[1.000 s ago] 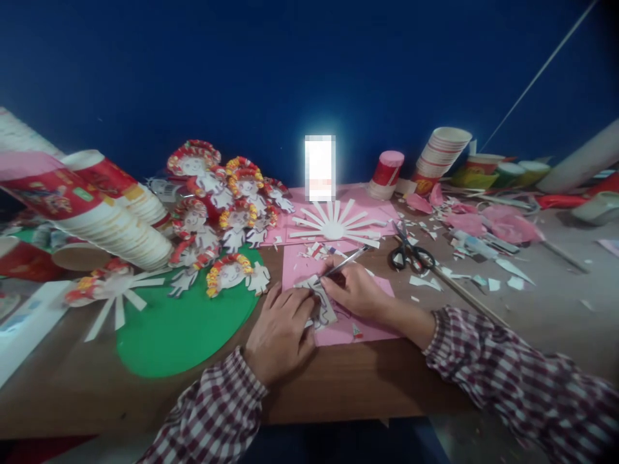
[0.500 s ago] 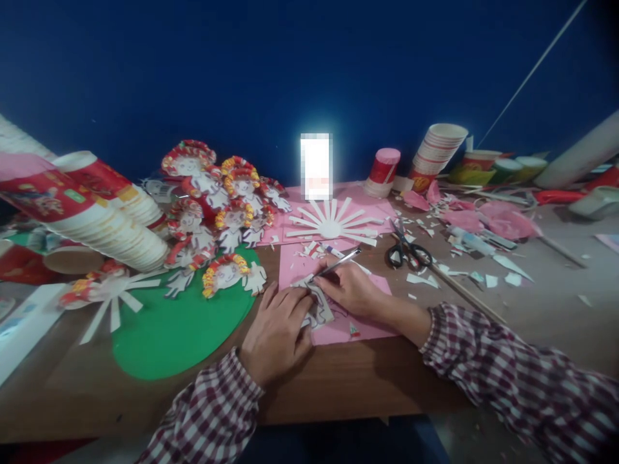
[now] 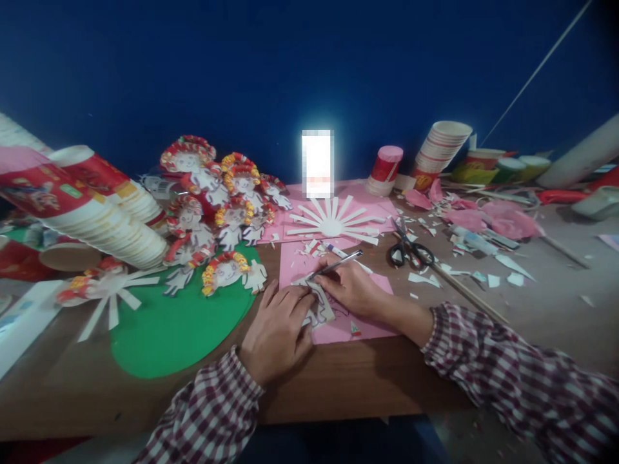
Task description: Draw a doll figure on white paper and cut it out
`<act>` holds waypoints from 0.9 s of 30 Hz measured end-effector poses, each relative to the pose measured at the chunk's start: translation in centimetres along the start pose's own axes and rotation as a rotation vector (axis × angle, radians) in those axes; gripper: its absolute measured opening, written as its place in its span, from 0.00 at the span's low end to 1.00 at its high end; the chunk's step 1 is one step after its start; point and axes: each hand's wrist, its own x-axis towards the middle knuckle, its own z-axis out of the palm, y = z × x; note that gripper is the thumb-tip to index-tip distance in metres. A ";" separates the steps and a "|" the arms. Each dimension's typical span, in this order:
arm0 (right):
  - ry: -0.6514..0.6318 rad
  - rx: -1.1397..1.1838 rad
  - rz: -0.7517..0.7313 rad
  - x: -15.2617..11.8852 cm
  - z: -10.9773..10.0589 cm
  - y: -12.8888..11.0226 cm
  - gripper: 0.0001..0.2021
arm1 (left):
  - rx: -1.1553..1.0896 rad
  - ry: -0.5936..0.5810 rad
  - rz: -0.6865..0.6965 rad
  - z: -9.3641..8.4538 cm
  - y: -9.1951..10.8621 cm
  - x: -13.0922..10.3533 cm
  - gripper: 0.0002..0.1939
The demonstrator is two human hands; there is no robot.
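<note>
Since a second ago, the pen (image 3: 347, 260) has moved just a little, and its top end has gone a bit to the left. The left hand (image 3: 278, 330) stays in nearly the same spot. It lies palm down and loosely flat, with its fingers side by side on the edge of a small white paper piece (image 3: 321, 310). The right hand (image 3: 355, 289) holds the pen in a narrow pinch between thumb and fingers. The pen leans, with its low end down at the top part of the white paper piece. Dark curvy lines show on that piece. It lies between the two hands, on top of a pink sheet (image 3: 372, 327), near the front edge of the brown table (image 3: 309, 383).

Just behind the hands is a white paper shape with long strips (image 3: 332, 227), like a sun. To the right are black scissors (image 3: 411, 254), a thin stick (image 3: 469, 294) and lots of paper bits (image 3: 424, 279). To the left is a round green sheet (image 3: 174, 338), with paper dolls (image 3: 227, 274) on it and behind it. Big stacks of cups (image 3: 116, 222) lean at the far left. Behind everything is a dark blue wall (image 3: 193, 77).
</note>
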 end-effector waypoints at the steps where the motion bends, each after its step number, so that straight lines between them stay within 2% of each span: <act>1: -0.006 -0.003 0.004 0.0 0.0 0.0 0.05 | -0.001 -0.001 -0.002 0.0 0.0 0.0 0.22; 27: -0.030 -0.053 0.025 -0.1 0.1 0.4 0.03 | 0.006 0.000 -0.005 0.1 0.0 0.0 0.21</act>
